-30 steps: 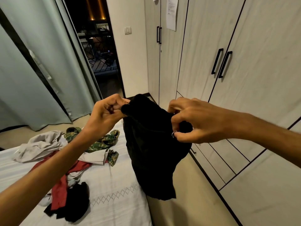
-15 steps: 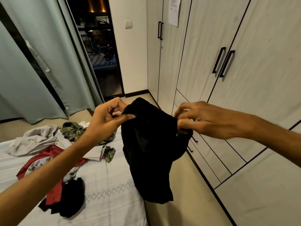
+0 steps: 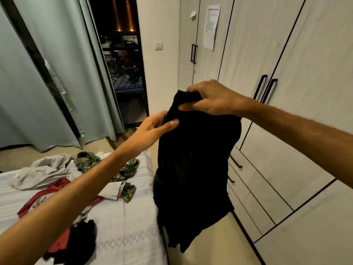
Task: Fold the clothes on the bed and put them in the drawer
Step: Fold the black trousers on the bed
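Observation:
A black garment [image 3: 194,169] hangs in the air over the gap between bed and wardrobe. My right hand [image 3: 214,100] grips its top edge. Lower and to the left, my left hand [image 3: 154,127] pinches the garment's left edge between thumb and fingers. On the white bed [image 3: 129,226] lie a grey garment [image 3: 44,171], a green plaid shirt [image 3: 124,169], a red garment [image 3: 57,190] and a small black piece [image 3: 80,243]. The wardrobe's drawers [image 3: 254,190] at lower right are shut.
Tall wardrobe doors [image 3: 305,92] with black handles fill the right side. A narrow strip of beige floor [image 3: 215,249] runs between bed and wardrobe. Green curtains [image 3: 57,73] and a dark open balcony doorway [image 3: 124,64] stand beyond the bed.
My right hand has lifted the black garment higher, so it hangs longer. My left hand has dropped below the right and taken the garment's left edge.

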Action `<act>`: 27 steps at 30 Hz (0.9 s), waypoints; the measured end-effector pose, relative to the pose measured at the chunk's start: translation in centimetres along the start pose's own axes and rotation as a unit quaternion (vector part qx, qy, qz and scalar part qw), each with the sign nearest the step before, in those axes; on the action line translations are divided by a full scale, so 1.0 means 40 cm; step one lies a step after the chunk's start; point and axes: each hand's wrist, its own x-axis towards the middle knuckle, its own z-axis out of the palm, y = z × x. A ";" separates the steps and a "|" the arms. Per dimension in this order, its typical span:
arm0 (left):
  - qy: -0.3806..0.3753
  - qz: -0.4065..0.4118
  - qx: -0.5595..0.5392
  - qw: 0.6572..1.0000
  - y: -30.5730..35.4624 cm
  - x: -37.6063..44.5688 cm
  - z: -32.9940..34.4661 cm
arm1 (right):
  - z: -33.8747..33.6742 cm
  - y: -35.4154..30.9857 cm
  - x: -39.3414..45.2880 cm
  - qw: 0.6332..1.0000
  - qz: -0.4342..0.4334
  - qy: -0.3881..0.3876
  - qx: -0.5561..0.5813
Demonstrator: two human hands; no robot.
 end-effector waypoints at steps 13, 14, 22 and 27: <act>-0.114 -0.375 -0.112 0.913 -0.346 -0.322 0.380 | -0.075 0.082 0.165 0.955 0.233 0.166 -0.080; -0.085 -0.390 -0.170 0.901 -0.352 -0.313 0.432 | -0.071 0.080 0.177 0.952 0.241 0.173 -0.069; 0.264 -0.312 -0.564 0.718 -0.337 -0.131 0.489 | -0.074 0.082 0.202 0.941 0.265 0.200 -0.060; 0.237 -0.292 -0.635 0.675 -0.348 -0.145 0.394 | -0.123 0.124 0.196 0.936 0.246 0.238 -0.080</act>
